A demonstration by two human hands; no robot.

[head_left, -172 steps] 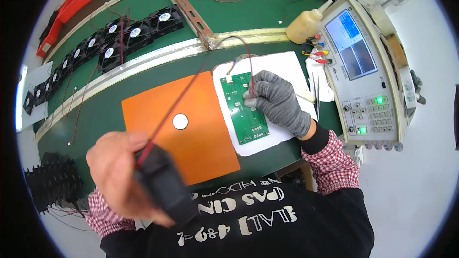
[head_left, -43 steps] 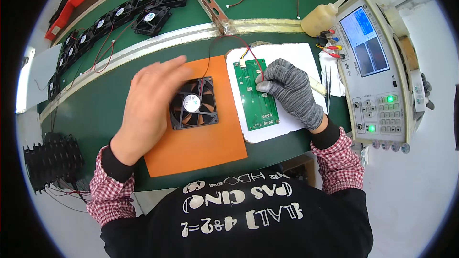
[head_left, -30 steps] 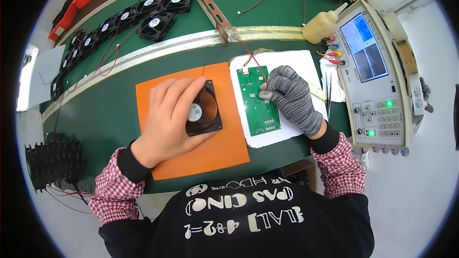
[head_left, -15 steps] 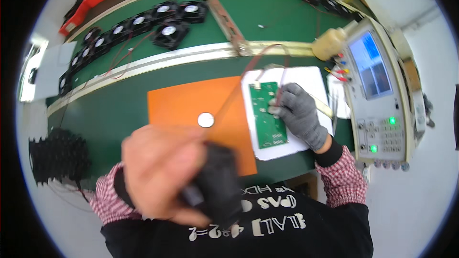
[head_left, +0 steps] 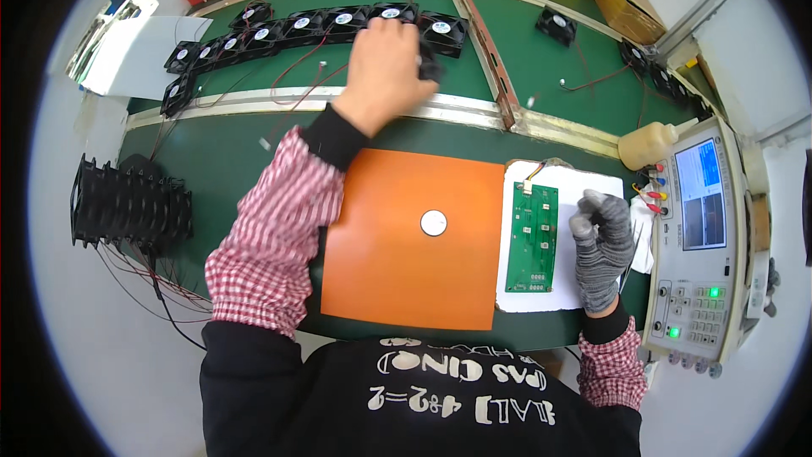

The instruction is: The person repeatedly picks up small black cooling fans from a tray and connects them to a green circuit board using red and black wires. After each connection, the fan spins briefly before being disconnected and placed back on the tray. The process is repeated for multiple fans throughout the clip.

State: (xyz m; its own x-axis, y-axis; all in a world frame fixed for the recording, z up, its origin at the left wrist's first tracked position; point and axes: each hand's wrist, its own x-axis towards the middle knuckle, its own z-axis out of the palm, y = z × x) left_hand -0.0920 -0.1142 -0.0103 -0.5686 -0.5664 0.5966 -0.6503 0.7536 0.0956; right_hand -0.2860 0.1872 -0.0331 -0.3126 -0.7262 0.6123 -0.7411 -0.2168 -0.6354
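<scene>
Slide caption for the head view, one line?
Bare left hand at a black fan near the row of fans; gloved right hand beside the green circuit board on a white pad.

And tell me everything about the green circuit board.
The green circuit board, a rigid-looking rectangle, lies flat on a white pad, long sides running front to back. Pale connectors dot it; coloured wires plug into its far end; round contacts sit at the near end. The gloved right hand is beside it, apparently not touching.

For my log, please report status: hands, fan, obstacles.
Bare left hand at black plastic fan, partly hidden; grip unclear. Gray-gloved right hand beside green rectangular circuit board. Other fans close by.
</scene>
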